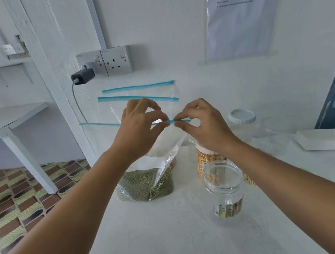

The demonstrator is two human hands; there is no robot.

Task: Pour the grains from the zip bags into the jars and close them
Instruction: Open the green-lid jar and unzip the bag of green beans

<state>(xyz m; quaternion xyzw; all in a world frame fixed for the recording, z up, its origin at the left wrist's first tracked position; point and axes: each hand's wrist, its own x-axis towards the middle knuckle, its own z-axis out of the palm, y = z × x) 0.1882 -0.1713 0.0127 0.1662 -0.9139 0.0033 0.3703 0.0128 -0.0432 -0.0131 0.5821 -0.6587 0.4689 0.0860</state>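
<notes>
Open empty jar (224, 185), 5 o'clock, mouth bare to receive grain. Zip bag (146, 182) of green grains, centre, upright on table (176, 241). Left hand (141, 128) and right hand (200, 123) pinch its blue seal (171, 121), apparently parting it. Filled yellow-grain jar (203, 162) crowds 3 o'clock; capped jar (242, 118) beyond; two more bags at 12 o'clock.

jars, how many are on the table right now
4 that I can make out: an open empty jar nearest, a jar of yellow grains behind it, a white-lidded jar near the wall, and a faint clear one beside it. The hands may hide more.
</notes>
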